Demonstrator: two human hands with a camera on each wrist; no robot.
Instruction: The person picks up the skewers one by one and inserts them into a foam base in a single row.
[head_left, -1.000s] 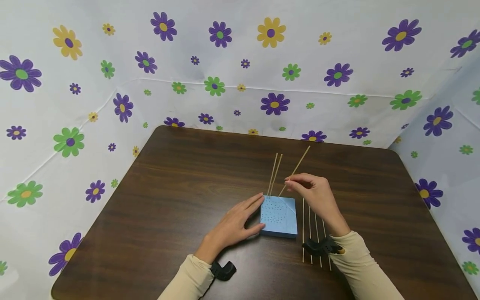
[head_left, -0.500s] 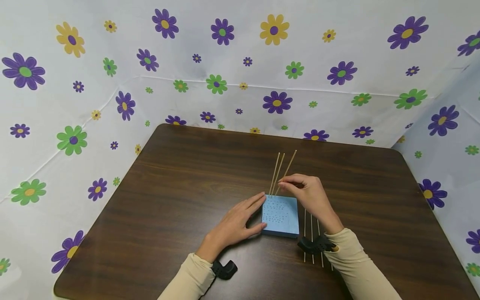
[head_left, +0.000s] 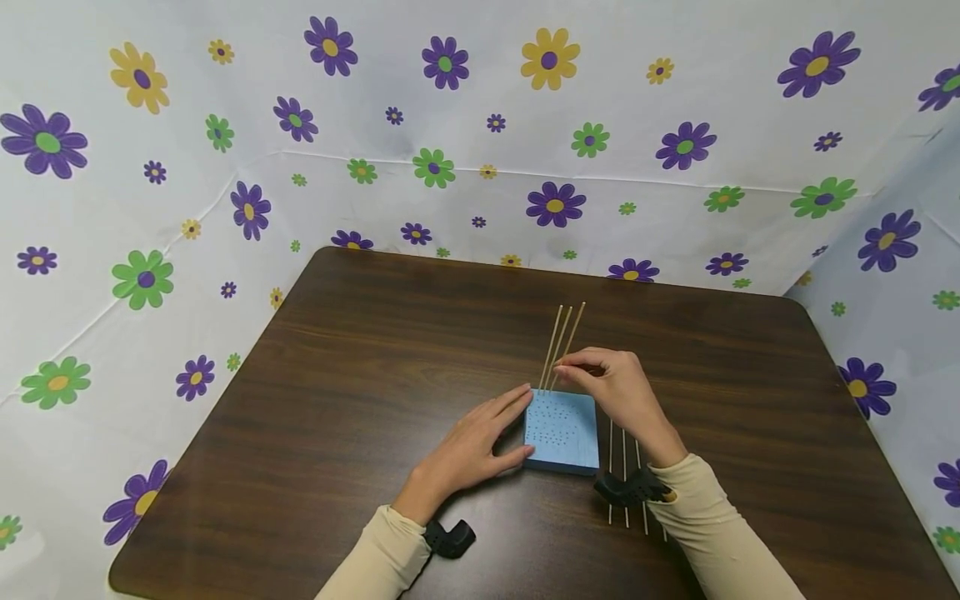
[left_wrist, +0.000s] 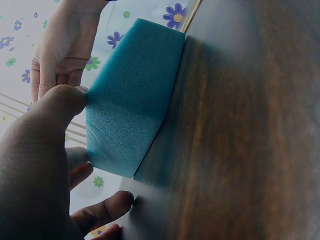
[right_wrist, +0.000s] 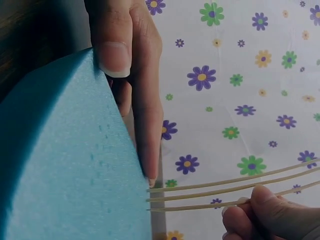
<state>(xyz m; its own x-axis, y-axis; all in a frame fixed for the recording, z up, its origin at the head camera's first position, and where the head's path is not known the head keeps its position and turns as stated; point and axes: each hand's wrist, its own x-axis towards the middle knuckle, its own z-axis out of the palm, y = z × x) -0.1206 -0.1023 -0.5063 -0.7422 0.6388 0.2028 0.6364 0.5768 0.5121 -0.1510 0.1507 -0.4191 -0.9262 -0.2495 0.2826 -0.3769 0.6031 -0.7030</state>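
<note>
Head view, blue block: I see the blue block [head_left: 561, 433] roughly midway between the left and right edges of the bench [head_left: 337, 375], dotted face up, well apart from the far edge.
Head view, left hand: The left hand [head_left: 476, 442] has its grip spread, fingers straight, along the block's left side from near corner to far corner, probably to stop it sliding or turning.
Head view, right hand: The right hand [head_left: 618, 392] has its grip pinching the held stick [head_left: 573, 329] near the block, which I judge helps aim the tip.
Head view, neighbours: Two standing sticks [head_left: 551, 347] rise from the block's far edge, just beside the held one.
Head view, spares: Loose sticks [head_left: 611, 454] lie side by side toward the bench's right edge, partly under the right forearm, likely for easy reach.
Left wrist view, support: I see the block flat on the bench, left thumb against its upper edge.
Right wrist view, stick ends: Three ends meet the block in a row; I cannot tell whether the pinched one is seated.
</note>
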